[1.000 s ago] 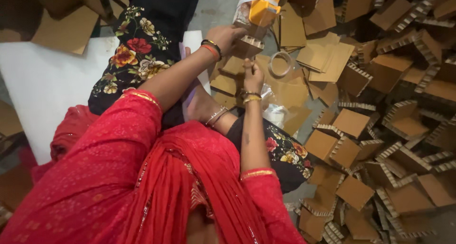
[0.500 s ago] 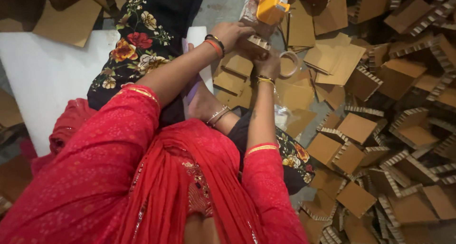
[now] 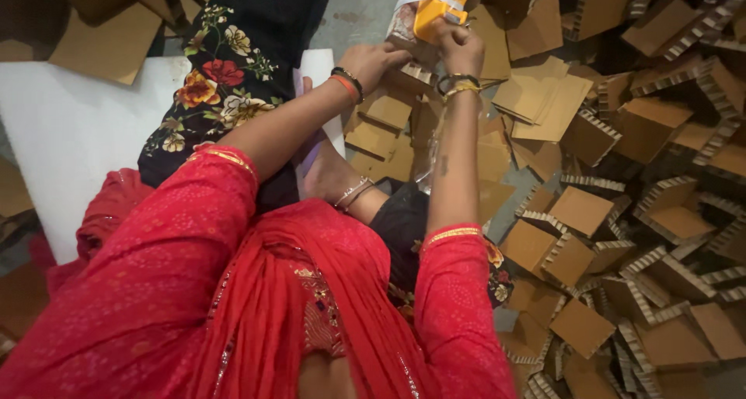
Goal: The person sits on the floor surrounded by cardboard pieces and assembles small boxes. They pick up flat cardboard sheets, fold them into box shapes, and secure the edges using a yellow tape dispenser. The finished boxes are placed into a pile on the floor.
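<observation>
A yellow pack in clear plastic wrap (image 3: 432, 7), with a white strip across it, is held up at the top of the view. My left hand (image 3: 374, 62), with a dark and an orange bangle at the wrist, grips its lower left edge. My right hand (image 3: 460, 48), wearing gold bangles, is closed on the pack's lower right end, fingers on the yellow part. Both arms reach forward from red sleeves. The upper part of the pack is cut off by the frame.
Heaps of brown corrugated cardboard corner pieces (image 3: 637, 212) cover the floor to the right and in front. A white sheet (image 3: 70, 135) lies at left. My bare foot with an anklet (image 3: 330, 180) and black floral trouser legs (image 3: 217, 88) are below the arms.
My right hand has risen from lower down to the pack and closed on it. Both hands and the pack have shifted toward the top of the view. A tape roll seen before is now hidden.
</observation>
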